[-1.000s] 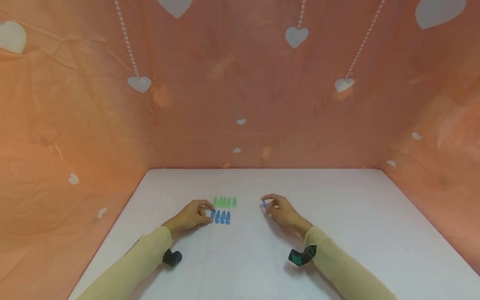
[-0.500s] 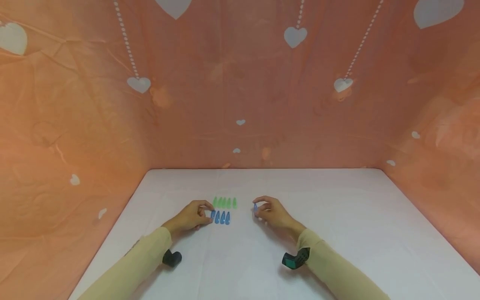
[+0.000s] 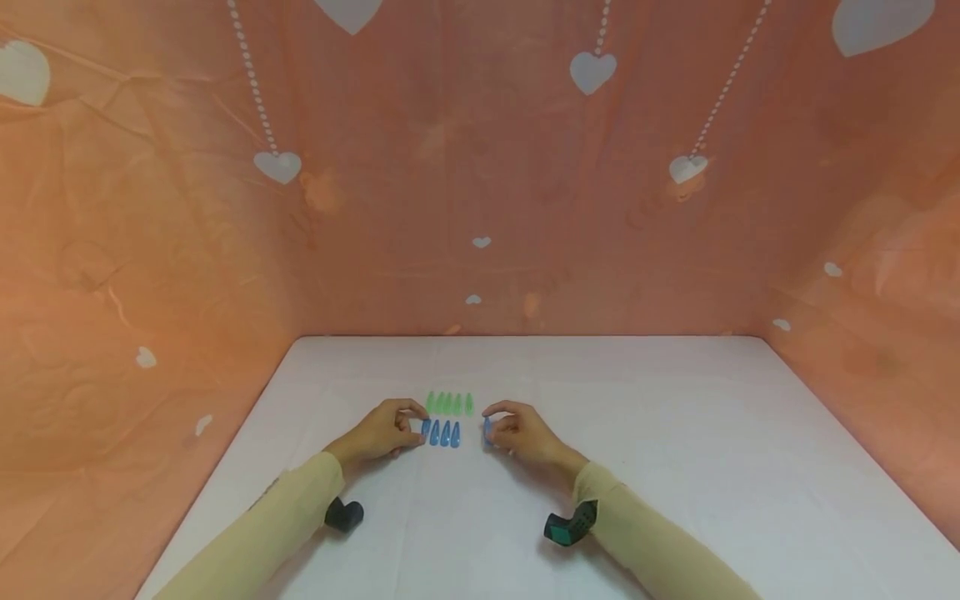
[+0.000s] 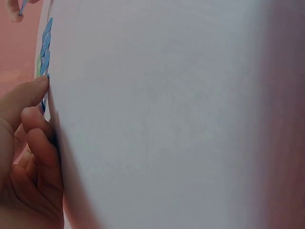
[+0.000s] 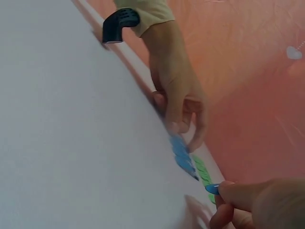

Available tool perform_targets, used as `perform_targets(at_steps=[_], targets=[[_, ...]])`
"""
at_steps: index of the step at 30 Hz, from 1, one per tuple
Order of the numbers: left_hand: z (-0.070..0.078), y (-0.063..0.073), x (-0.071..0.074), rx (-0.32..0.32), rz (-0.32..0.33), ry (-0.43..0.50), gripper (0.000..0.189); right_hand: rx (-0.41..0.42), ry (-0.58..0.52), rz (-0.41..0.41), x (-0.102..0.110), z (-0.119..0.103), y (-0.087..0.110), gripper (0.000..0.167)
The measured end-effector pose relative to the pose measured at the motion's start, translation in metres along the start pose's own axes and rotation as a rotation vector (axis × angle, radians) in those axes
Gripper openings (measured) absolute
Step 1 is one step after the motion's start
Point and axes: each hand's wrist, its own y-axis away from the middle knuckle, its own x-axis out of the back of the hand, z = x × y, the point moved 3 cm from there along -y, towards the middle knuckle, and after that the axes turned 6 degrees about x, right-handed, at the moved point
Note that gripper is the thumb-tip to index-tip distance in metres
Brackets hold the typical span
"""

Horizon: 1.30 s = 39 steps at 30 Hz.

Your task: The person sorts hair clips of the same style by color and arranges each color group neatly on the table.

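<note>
Between its thumb and forefinger, my right hand (image 3: 528, 433) pinches a blue snap hair clip (image 3: 487, 430), held just right of a row of blue hair clips (image 3: 446, 434). In the right wrist view that held clip (image 5: 212, 189) sticks out past the thumb. My left hand (image 3: 386, 429) has thumb and forefinger on the two ends of the leftmost blue clip (image 3: 426, 429) in the row. From the left wrist, the thumb partly hides the row of blue clips (image 4: 46, 43). Behind the blue row lies a row of several green hair clips (image 3: 449, 404).
Both rows lie on a white table (image 3: 637, 400). Its back and sides are enclosed by an orange cloth (image 3: 375, 250) printed with white hearts. Dark devices (image 3: 570, 525) are strapped at both wrists, below the sleeves.
My right hand has moved left with the blue hair clip, from well right of the rows to near the end of the blue row. The left hand has stayed in place.
</note>
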Motion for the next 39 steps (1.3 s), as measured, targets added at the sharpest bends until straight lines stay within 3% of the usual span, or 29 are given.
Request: perform_targets(at_steps=[4,17,28,39], targets=[[-0.001,-0.001,0.000,-0.002,-0.005,0.000,0.039,0.012,-0.006,-0.005,-0.007,-0.002,-0.001,0.035],[0.001,-0.002,0.001,-0.012,-0.009,-0.012,0.038,0.163,0.063,-0.009,-0.022,-0.002,-0.017,0.032],[0.001,-0.004,0.000,-0.020,-0.024,-0.004,0.038,0.072,0.307,0.053,-0.028,-0.011,-0.017,0.030],[-0.001,-0.002,-0.001,-0.003,-0.003,-0.002,0.038,0.002,0.381,0.040,-0.031,-0.008,-0.020,0.035]])
